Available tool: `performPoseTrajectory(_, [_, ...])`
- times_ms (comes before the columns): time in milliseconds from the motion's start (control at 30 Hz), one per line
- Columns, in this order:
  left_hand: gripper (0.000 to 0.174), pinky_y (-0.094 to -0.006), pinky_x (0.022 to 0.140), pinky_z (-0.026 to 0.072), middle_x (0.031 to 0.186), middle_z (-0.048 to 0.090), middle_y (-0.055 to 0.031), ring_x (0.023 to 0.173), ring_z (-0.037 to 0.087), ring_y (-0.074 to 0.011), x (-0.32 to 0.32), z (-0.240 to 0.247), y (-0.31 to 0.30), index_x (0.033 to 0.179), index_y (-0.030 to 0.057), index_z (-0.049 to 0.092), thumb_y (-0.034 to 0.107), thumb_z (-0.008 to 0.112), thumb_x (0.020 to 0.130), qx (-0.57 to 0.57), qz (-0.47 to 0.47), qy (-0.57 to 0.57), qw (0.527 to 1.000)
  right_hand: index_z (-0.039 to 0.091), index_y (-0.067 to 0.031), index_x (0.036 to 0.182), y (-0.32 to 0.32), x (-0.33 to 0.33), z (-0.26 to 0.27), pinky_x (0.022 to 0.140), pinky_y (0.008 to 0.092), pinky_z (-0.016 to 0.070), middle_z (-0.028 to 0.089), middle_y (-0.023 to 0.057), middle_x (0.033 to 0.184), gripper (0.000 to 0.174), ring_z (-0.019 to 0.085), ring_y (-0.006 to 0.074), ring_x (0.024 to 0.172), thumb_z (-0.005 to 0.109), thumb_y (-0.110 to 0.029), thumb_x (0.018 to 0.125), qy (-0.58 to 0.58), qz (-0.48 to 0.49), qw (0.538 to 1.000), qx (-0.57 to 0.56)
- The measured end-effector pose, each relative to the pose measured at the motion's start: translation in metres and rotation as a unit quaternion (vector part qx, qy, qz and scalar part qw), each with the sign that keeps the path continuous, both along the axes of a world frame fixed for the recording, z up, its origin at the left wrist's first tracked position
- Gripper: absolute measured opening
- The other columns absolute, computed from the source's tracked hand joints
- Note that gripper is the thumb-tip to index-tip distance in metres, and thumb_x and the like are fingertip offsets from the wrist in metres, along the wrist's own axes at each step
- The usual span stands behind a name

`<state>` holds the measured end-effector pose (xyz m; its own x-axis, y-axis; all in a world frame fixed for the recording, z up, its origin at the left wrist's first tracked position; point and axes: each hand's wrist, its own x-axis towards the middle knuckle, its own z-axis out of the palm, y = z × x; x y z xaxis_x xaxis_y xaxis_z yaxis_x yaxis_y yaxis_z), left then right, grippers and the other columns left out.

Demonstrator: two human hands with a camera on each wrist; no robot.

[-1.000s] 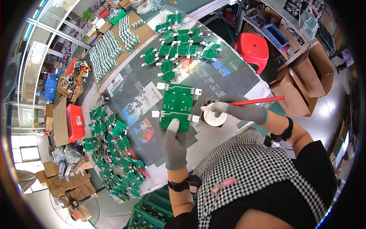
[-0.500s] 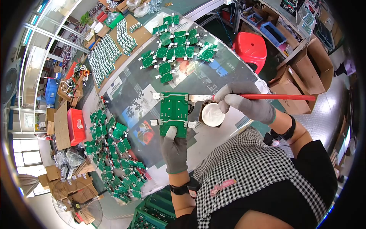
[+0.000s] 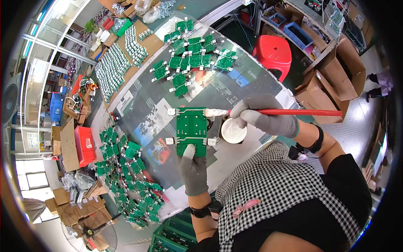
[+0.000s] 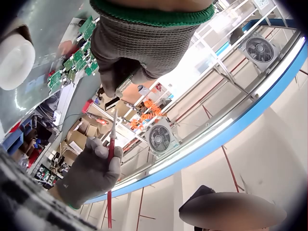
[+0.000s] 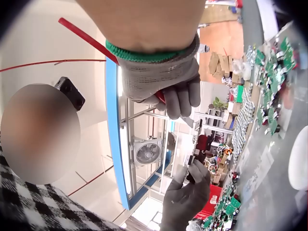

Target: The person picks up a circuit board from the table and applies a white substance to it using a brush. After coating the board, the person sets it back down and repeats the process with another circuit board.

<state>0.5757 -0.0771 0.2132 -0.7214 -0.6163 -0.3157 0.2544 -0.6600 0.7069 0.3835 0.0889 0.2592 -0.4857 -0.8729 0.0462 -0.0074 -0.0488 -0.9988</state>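
A green circuit board (image 3: 191, 122) with metal tabs at its sides is held level by my gloved left hand (image 3: 194, 176), thumb on its near end. My gloved right hand (image 3: 268, 118) pinches a paintbrush (image 3: 302, 112) by its red handle. The brush's whitened bristles (image 3: 215, 112) lie over the board's far right tab. Just below the brush stands a round tub of white paste (image 3: 234, 130). Edge-on, the board (image 5: 194, 142) shows thin in the right wrist view, gripped by the left hand (image 5: 185, 198). The left hand's fingers under the board are hidden in the head view.
Several similar boards (image 3: 184, 63) lie at the table's far side, and a heap of them (image 3: 130, 176) along its left. Rows of small parts (image 3: 113, 65) cover a cardboard sheet at the back left. A red stool (image 3: 273, 54) stands beyond the table's right edge.
The right hand has lifted the brush from the paste tub and brought its bristles left to the board's far right tab. The board sits slightly lower in the head view.
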Motion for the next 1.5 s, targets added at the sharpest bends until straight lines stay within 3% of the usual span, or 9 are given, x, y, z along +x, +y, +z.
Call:
performPoseTrajectory(133, [0.036, -0.0303, 0.075, 0.0549, 0.11, 0.06, -0.0136, 0.087, 0.065, -0.0204, -0.011, 0.002, 0.001, 0.125, -0.0015, 0.044, 0.005, 0.048, 0.09, -0.008, 0.016, -0.041, 0.999, 0.062, 0.003, 0.097, 0.0, -0.011, -0.012, 0.071, 0.0255, 0.0476, 0.062, 0.0034, 0.077, 0.022, 0.059, 0.0084, 0.077, 0.05, -0.015, 0.091, -0.039, -0.003, 0.999, 0.004])
performPoseTrajectory(567, [0.039, -0.0369, 0.089, 0.0535, 0.123, 0.057, -0.0125, 0.104, 0.061, -0.0216, -0.06, -0.031, -0.032, 0.132, 0.0005, 0.044, 0.006, 0.049, 0.094, 0.064, -0.034, 0.011, 0.997, 0.063, 0.0035, 0.093, 0.009, -0.054, -0.055, 0.06, 0.0238, 0.0442, 0.061, 0.0037, 0.072, 0.021, 0.056, 0.0076, 0.066, 0.05, -0.013, 0.09, -0.104, -0.069, 0.992, 0.038])
performPoseTrajectory(900, [0.025, -0.0382, 0.084, 0.0576, 0.111, 0.062, -0.01, 0.1, 0.062, -0.0208, -0.303, -0.114, -0.14, 0.116, 0.0001, 0.054, 0.014, 0.054, 0.095, 0.061, -0.12, 0.004, 0.991, 0.063, 0.0044, 0.096, 0.05, -0.1, -0.071, 0.069, 0.0271, 0.0468, 0.063, 0.0083, 0.075, 0.023, 0.06, 0.0136, 0.07, 0.049, -0.012, 0.09, -0.126, -0.256, 0.954, 0.091])
performPoseTrajectory(1000, [0.032, -0.0345, 0.068, 0.061, 0.106, 0.059, -0.0106, 0.087, 0.063, -0.0231, -0.392, -0.159, -0.17, 0.122, 0.009, 0.043, 0.014, 0.058, 0.093, 0.081, -0.099, -0.021, 0.992, 0.064, 0.0044, 0.094, 0.068, -0.103, -0.08, 0.068, 0.0274, 0.0468, 0.064, 0.0104, 0.074, 0.026, 0.06, 0.0147, 0.069, 0.05, -0.017, 0.089, -0.153, -0.308, 0.936, 0.072])
performPoseTrajectory(1133, [0.032, -0.0272, 0.053, 0.0585, 0.104, 0.059, -0.0125, 0.078, 0.061, -0.0211, -0.484, -0.222, -0.197, 0.121, 0.0078, 0.045, 0.013, 0.058, 0.092, -0.117, -0.041, -0.127, 0.984, 0.064, 0.0042, 0.092, 0.095, -0.102, -0.087, 0.068, 0.028, 0.0465, 0.064, 0.0117, 0.07, 0.03, 0.061, 0.0157, 0.068, 0.05, -0.022, 0.087, -0.102, -0.384, 0.908, 0.129])
performPoseTrajectory(1200, [0.033, -0.0262, 0.049, 0.0571, 0.105, 0.058, -0.0126, 0.075, 0.061, -0.0211, -0.507, -0.22, -0.205, 0.121, 0.0072, 0.047, 0.013, 0.059, 0.091, -0.097, -0.043, -0.148, 0.983, 0.064, 0.004, 0.091, 0.107, -0.099, -0.094, 0.068, 0.0282, 0.0462, 0.064, 0.0116, 0.067, 0.031, 0.061, 0.0161, 0.068, 0.049, -0.023, 0.085, -0.111, -0.42, 0.887, 0.154])
performPoseTrajectory(1300, [0.034, -0.0264, 0.046, 0.0556, 0.107, 0.057, -0.0128, 0.072, 0.06, -0.0204, -0.51, -0.186, -0.196, 0.124, 0.0054, 0.048, 0.011, 0.058, 0.091, -0.138, 0.018, -0.296, 0.945, 0.064, 0.0036, 0.089, 0.112, -0.099, -0.095, 0.068, 0.0282, 0.046, 0.063, 0.0109, 0.065, 0.03, 0.06, 0.0162, 0.066, 0.047, -0.021, 0.084, -0.121, -0.446, 0.873, 0.155])
performPoseTrajectory(1433, [0.041, -0.0258, 0.05, 0.0554, 0.109, 0.058, -0.0114, 0.078, 0.061, -0.0171, -0.459, -0.177, -0.209, 0.13, 0.0029, 0.044, 0.01, 0.055, 0.092, -0.284, -0.01, -0.238, 0.929, 0.062, 0.0029, 0.089, 0.105, -0.102, -0.096, 0.066, 0.0264, 0.0445, 0.063, 0.0107, 0.067, 0.029, 0.058, 0.0152, 0.064, 0.047, -0.022, 0.086, -0.143, -0.436, 0.877, 0.143])
performPoseTrajectory(1500, [0.048, -0.0249, 0.058, 0.0523, 0.126, 0.053, -0.011, 0.085, 0.06, -0.015, -0.397, -0.139, -0.191, 0.138, 0.0035, 0.039, 0.012, 0.054, 0.093, -0.306, -0.006, -0.172, 0.936, 0.063, 0.0031, 0.088, 0.093, -0.104, -0.089, 0.069, 0.0277, 0.0447, 0.063, 0.0103, 0.066, 0.029, 0.057, 0.015, 0.065, 0.046, -0.021, 0.085, -0.127, -0.427, 0.885, 0.134])
